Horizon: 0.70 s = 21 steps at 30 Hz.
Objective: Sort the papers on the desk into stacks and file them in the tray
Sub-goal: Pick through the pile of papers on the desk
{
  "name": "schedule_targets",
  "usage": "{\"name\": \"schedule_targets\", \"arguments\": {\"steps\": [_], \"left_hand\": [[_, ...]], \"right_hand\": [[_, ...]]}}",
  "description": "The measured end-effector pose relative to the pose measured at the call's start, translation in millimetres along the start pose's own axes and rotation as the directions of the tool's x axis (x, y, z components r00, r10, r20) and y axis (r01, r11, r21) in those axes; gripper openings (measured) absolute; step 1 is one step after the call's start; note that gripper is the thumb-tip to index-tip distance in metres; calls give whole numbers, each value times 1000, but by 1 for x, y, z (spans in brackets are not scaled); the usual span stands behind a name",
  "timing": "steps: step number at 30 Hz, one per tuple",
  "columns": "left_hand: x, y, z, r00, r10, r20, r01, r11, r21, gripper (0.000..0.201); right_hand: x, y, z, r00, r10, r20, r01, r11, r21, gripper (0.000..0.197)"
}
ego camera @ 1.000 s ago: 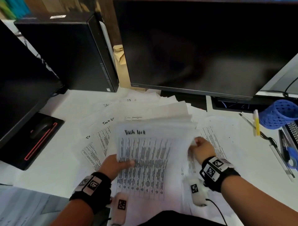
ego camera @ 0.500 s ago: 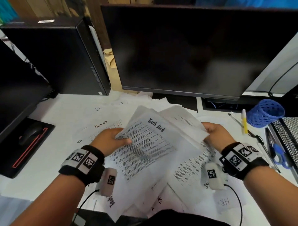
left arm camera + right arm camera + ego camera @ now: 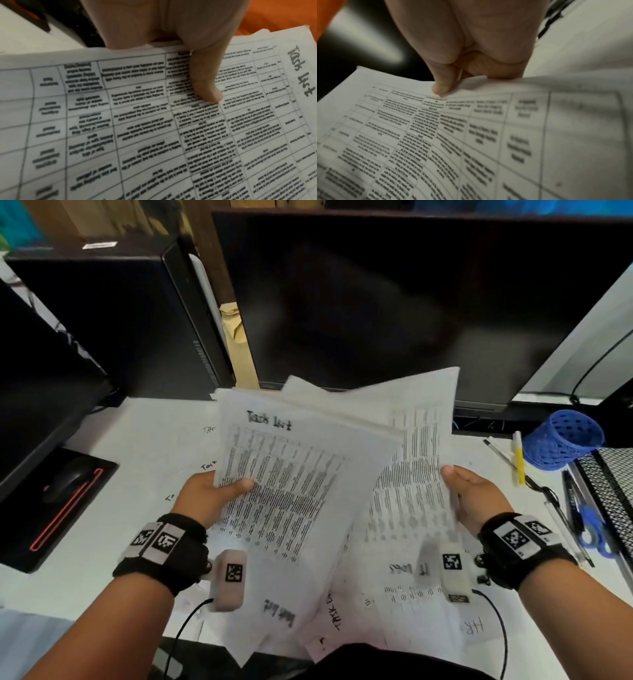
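Observation:
My left hand (image 3: 219,491) grips the left edge of a bundle of printed sheets headed "Task List" (image 3: 284,470), thumb pressed on top (image 3: 207,86). My right hand (image 3: 469,494) pinches the right edge of another printed sheet (image 3: 411,474), thumb on its margin (image 3: 443,86). Both lots are lifted off the desk and fan out in front of the monitor. More loose papers (image 3: 394,587) lie on the white desk (image 3: 144,440) under them, some hand-labelled. A black mesh tray (image 3: 613,481) sits at the far right edge.
A large dark monitor (image 3: 394,302) stands close behind the papers. A black computer tower (image 3: 113,316) is at back left, a mouse on a black pad (image 3: 65,484) at left. A blue mesh pen cup (image 3: 561,440), pens and scissors (image 3: 589,529) lie right.
Both hands have raised the sheets higher and more upright, up to the monitor's lower edge. The right hand's sheet has swung up beside the Task List bundle.

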<state>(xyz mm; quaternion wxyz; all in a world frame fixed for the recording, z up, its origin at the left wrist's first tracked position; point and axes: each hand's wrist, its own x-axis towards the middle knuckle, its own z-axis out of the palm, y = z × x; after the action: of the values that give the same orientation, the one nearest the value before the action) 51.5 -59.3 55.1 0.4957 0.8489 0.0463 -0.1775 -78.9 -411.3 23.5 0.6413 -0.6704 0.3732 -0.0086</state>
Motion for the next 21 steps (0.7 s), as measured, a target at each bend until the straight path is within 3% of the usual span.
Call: {"name": "schedule_targets", "arguments": {"steps": [3,6,7,9,11,14,16,18,21], "left_hand": [[-2,-2,1,997,-63,-43,61,997,-42,82],[-5,0,8,993,-120,-6,118,986,-115,124],[-7,1,11,991,-133,10,133,975,-180,129],[-14,4,19,992,-127,17,127,964,-233,108],[-18,0,28,996,-82,15,84,970,-228,83],[-20,-4,37,998,-57,-31,49,973,-227,71],[-21,-5,41,996,-79,-49,60,952,-301,63],[-24,-3,45,997,-75,-36,59,946,-319,60],[-28,8,44,998,17,-61,-30,973,-227,52]], "right_hand": [[-1,3,17,994,89,61,-101,967,232,33],[-7,-2,43,989,86,123,-122,940,319,32],[-11,-5,52,986,94,140,-136,935,327,30],[-15,-7,66,978,103,179,-162,920,356,25],[-22,-5,78,977,130,166,-179,927,330,33],[-28,3,86,996,62,67,-62,998,10,30],[-30,8,86,998,23,62,-9,974,-228,48],[-31,10,86,994,18,112,14,960,-280,55],[-29,2,84,992,-66,110,101,933,-346,42]]}}
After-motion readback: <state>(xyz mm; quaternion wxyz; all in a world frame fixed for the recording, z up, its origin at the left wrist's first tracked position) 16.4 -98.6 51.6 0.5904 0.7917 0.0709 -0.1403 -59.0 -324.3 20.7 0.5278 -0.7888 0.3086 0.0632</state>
